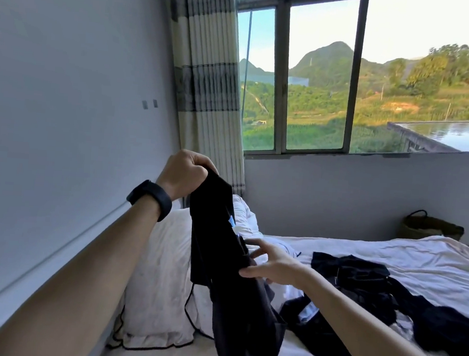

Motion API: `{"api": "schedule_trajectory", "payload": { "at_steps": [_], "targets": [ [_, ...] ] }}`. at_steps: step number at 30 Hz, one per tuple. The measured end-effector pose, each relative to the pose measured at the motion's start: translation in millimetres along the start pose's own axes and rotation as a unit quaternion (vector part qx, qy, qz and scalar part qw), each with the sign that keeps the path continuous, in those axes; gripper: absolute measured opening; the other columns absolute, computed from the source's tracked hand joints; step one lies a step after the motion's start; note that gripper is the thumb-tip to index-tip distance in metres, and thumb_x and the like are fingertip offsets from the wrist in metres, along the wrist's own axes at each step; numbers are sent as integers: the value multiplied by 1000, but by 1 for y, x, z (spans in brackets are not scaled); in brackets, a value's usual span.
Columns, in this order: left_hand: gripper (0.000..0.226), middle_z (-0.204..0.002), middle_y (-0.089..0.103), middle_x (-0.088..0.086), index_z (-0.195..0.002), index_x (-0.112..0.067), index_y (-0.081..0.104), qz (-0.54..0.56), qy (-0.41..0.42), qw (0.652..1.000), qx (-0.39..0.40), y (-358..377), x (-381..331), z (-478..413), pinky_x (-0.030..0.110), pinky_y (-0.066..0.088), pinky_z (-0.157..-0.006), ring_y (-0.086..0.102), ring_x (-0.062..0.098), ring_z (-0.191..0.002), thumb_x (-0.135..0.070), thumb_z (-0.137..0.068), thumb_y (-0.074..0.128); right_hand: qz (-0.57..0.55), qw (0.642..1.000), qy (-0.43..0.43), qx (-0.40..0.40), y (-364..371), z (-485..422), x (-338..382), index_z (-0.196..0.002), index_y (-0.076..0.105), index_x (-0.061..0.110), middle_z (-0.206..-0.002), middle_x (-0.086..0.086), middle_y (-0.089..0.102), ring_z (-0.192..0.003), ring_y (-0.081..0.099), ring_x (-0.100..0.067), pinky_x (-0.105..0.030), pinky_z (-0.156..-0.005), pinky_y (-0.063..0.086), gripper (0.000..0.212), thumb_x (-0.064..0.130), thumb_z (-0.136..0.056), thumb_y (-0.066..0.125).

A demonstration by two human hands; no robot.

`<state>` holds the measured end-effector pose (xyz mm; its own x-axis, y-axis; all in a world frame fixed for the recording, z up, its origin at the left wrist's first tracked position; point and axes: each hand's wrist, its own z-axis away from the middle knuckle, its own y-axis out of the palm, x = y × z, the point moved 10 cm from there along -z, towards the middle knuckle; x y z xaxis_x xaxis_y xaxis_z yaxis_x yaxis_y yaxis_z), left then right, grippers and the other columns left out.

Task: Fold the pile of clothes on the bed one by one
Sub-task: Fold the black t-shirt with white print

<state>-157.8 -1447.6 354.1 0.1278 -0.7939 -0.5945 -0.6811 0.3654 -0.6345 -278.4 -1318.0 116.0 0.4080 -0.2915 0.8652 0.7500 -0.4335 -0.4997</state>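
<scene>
One item: long black fabric garment, hanging
Left hand: fist grips its top
Right hand: straight fingers touch its side
Pile: dark crumpled clothes on white-sheeted bed

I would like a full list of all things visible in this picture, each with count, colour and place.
black garment: one, black, held up above the bed
dark clothes: loose pile, count unclear, black with pale blue bits, on the bed at right
bed: one, white sheet, lower right
pillow: one, white with black piping, by the left wall
curtain: one, beige and grey stripes, left of the window
window: one, grey frame, back wall
basket: one, tan, woven, behind the bed
wall switches: two, grey, left wall
wristband: one, black, left wrist
left hand: grips the garment's top
right hand: straight fingers touch the garment's edge
</scene>
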Motion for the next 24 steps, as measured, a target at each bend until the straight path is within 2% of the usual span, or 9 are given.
{"api": "schedule_trajectory", "payload": {
  "at_steps": [3,5,7,11,14,17,19,21,24],
  "targets": [
    [44,-57,67,-17,-64,-24,74,6,7,1000,-1,-4,-1,2,5,44,-58,60,-6,-62,8,-71,45,-129,991,20,17,8,-9,-4,-150,22,50,-140,-2,47,-95,69,-23,-25,-66,55,104,10,-77,84],
    [44,-56,65,-18,-65,-23,74,6,9,1000,-3,-7,-1,3,5,42,-56,59,-6,-61,8,-71,44,-323,942,67,65,17,-14,-9,-146,24,51,-122,-8,59,-75,67,-26,-35,-65,55,96,1,-80,73],
    [44,-53,64,-19,-65,-23,74,-1,6,1000,-4,-10,2,5,5,40,-55,58,-7,-59,8,-71,43,-397,908,99,93,20,-11,-9,-146,38,37,-100,-7,65,-67,61,-22,-33,-63,52,81,3,-79,68],
    [43,-57,66,-18,-65,-23,75,-14,-9,1000,-10,-17,17,10,4,40,-56,59,-8,-61,7,-70,44,-226,964,76,121,25,-4,-10,-129,68,28,-103,1,66,-68,55,-13,-25,-62,49,52,4,-82,73],
    [43,-58,67,-18,-63,-25,74,-17,-27,999,-22,-21,28,11,3,41,-56,59,-9,-62,5,-71,45,-229,969,50,82,24,-9,-4,-136,57,37,-137,6,57,-81,58,-18,-27,-65,53,71,-3,-80,71],
    [42,-60,69,-17,-63,-25,75,-20,-25,999,-12,-16,25,10,3,42,-58,59,-9,-64,4,-71,46,-245,965,40,90,40,-15,3,-149,40,42,-149,9,45,-84,59,-22,-27,-62,53,88,-14,-84,62],
    [42,-60,69,-16,-64,-24,75,-15,-15,1000,-5,-13,18,9,4,44,-59,60,-7,-66,4,-70,45,-253,958,47,125,58,-15,7,-149,37,43,-139,10,58,-80,61,-20,-28,-62,53,89,-13,-85,64],
    [42,-60,68,-16,-64,-24,75,-7,-7,1000,-5,-16,13,8,5,44,-58,61,-6,-65,5,-70,44,-242,959,47,138,66,-14,11,-145,45,37,-103,10,71,-69,60,-14,-28,-63,53,76,-5,-86,71],
    [43,-58,68,-15,-63,-23,74,3,-14,1000,-19,-28,19,11,6,45,-57,61,-5,-63,6,-70,43,-175,975,20,134,58,-10,22,-117,71,26,-79,7,59,-65,52,-8,-25,-64,49,33,13,-88,78]
  ]
}}
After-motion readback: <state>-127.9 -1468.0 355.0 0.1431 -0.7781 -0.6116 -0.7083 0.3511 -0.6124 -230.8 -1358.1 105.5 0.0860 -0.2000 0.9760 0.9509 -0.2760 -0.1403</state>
